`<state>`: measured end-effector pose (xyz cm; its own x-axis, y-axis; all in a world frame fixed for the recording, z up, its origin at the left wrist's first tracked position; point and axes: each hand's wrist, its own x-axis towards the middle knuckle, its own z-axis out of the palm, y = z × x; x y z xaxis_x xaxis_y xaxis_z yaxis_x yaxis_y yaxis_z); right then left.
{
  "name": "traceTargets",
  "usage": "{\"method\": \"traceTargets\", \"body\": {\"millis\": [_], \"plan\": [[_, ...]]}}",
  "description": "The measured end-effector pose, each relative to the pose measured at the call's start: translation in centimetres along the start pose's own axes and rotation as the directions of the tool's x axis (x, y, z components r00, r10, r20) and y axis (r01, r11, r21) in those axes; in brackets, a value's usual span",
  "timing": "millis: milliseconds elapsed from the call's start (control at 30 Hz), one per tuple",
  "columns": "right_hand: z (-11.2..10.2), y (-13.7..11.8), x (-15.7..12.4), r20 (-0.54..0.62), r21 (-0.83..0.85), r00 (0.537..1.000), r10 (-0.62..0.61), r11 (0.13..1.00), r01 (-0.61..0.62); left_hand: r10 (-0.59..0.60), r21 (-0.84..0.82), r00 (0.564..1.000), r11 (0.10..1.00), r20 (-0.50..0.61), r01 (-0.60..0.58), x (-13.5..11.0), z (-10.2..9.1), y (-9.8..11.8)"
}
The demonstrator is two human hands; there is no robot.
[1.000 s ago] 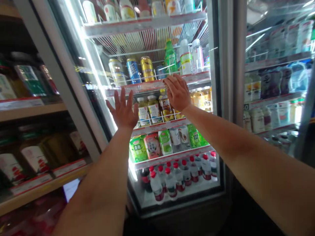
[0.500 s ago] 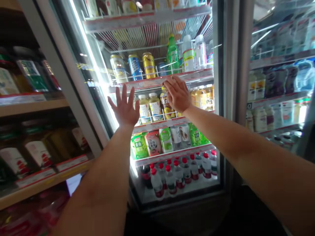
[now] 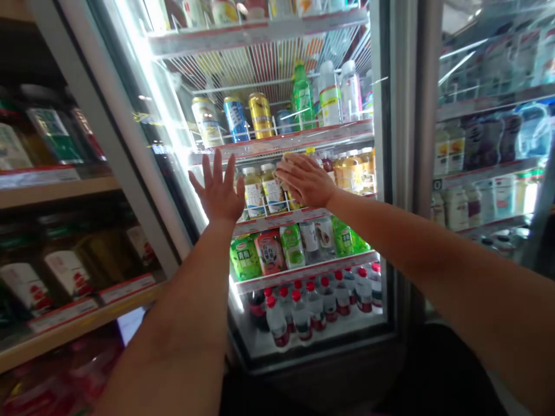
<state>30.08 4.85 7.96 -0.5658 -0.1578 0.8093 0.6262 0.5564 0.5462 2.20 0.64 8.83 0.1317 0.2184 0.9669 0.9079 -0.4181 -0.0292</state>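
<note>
My left hand (image 3: 220, 193) is held up with its fingers spread, in front of the left side of the lit drinks fridge, and appears to lie against its glass. My right hand (image 3: 307, 180) is stretched out flat, fingers close together and pointing left, over the middle shelf. It covers some of the bottles there; whether anything is under the palm is hidden. Between the hands, pale juice bottles (image 3: 272, 189) show behind the glass. Above stand a blue can (image 3: 236, 119), a gold can (image 3: 261, 117) and a green bottle (image 3: 303, 95).
Green and red drink pouches (image 3: 269, 253) line a lower shelf, with red-capped bottles (image 3: 300, 316) at the bottom. A metal door frame (image 3: 416, 150) separates another fridge on the right. Wooden shelves (image 3: 56, 190) with dark bottles stand close on the left.
My right hand has moved slightly down and left, and its fingers have turned to point more to the left. My left hand has stayed in place, fingers spread.
</note>
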Motion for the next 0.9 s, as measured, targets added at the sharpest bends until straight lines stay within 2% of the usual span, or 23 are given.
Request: {"method": "traceTargets", "body": {"millis": [33, 67, 133, 200, 233, 267, 300, 367, 400, 433, 500, 567, 633, 700, 733, 800, 833, 900], "plan": [[0.0, -0.1, -0.1, 0.033, 0.011, 0.999, -0.038, 0.999, 0.037, 0.004, -0.002, 1.0, 1.0, -0.007, -0.004, 0.0, 0.1, -0.1], [0.0, -0.1, -0.1, 0.035, 0.014, 0.999, -0.021, 1.0, 0.021, 0.004, -0.008, 1.0, 1.0, -0.014, -0.005, 0.0, 0.1, -0.1], [0.2, 0.1, -0.2, -0.066, 0.005, 0.986, 0.151, 0.989, -0.151, -0.002, -0.023, 1.0, 1.0, -0.022, 0.001, 0.0, 0.3, -0.2], [0.6, 0.3, -0.2, -0.208, 0.023, 0.916, 0.344, 0.937, -0.347, -0.019, -0.033, 1.0, 0.999, -0.012, 0.018, 0.0, 0.3, -0.1], [0.7, 0.3, -0.2, -0.244, 0.039, 0.888, 0.391, 0.919, -0.393, -0.03, -0.034, 1.0, 0.999, -0.001, 0.03, 0.0, 0.2, -0.1], [0.7, 0.2, -0.2, -0.244, 0.053, 0.886, 0.394, 0.918, -0.393, -0.041, -0.029, 0.999, 0.999, 0.011, 0.041, 0.0, 0.2, 0.0], [0.7, 0.0, -0.3, -0.205, 0.065, 0.913, 0.354, 0.935, -0.348, -0.051, -0.018, 0.998, 0.999, 0.024, 0.051, 0.0, 0.1, 0.1], [0.5, -0.3, -0.4, -0.036, 0.105, 0.989, 0.142, 0.985, -0.137, -0.065, 0.031, 0.997, 0.998, 0.033, 0.064, 0.0, 0.0, 0.4], [0.5, -0.5, -0.5, 0.04, 0.138, 0.999, 0.034, 0.99, -0.039, -0.066, 0.061, 0.997, 0.996, 0.029, 0.064, 0.0, -0.1, 0.6], [0.4, -0.6, -0.5, 0.072, 0.156, 0.997, -0.008, 0.988, -0.003, -0.073, 0.078, 0.997, 0.994, 0.028, 0.071, 0.0, -0.1, 0.7], [0.4, -0.9, -0.4, 0.031, 0.135, 0.995, 0.091, 0.986, -0.094, -0.084, 0.096, 0.996, 0.992, 0.034, 0.081, 0.0, -0.2, 1.0], [0.5, -1.1, -0.1, -0.081, 0.094, 0.953, 0.291, 0.954, -0.283, -0.09, 0.108, 0.995, 0.991, 0.042, 0.085, 0.0, -0.2, 1.0], [0.6, -1.3, 0.2, -0.131, 0.086, 0.915, 0.381, 0.924, -0.372, -0.085, 0.124, 0.995, 0.989, 0.046, 0.079, -0.1, 0.0, 0.9], [0.6, -1.5, 0.4, -0.071, 0.113, 0.951, 0.301, 0.95, -0.292, -0.075, 0.148, 0.996, 0.987, 0.041, 0.068, -0.1, 0.2, 0.7], [0.5, -1.5, 0.5, -0.018, 0.139, 0.977, 0.214, 0.968, -0.21, -0.073, 0.165, 0.997, 0.984, 0.036, 0.066, -0.1, 0.4, 0.6], [0.4, -1.5, 0.8, 0.052, 0.184, 0.996, 0.065, 0.98, -0.074, -0.075, 0.196, 0.996, 0.978, 0.037, 0.067, -0.2, 0.6, 0.4], [0.4, -1.5, 0.9, 0.053, 0.185, 0.997, 0.048, 0.981, -0.057, -0.079, 0.207, 0.996, 0.976, 0.044, 0.069, -0.2, 0.7, 0.4], [0.5, -1.6, 1.2, -0.024, 0.136, 0.99, 0.142, 0.981, -0.138, -0.087, 0.217, 0.994, 0.974, 0.064, 0.071, -0.1, 0.7, 0.3]]}}
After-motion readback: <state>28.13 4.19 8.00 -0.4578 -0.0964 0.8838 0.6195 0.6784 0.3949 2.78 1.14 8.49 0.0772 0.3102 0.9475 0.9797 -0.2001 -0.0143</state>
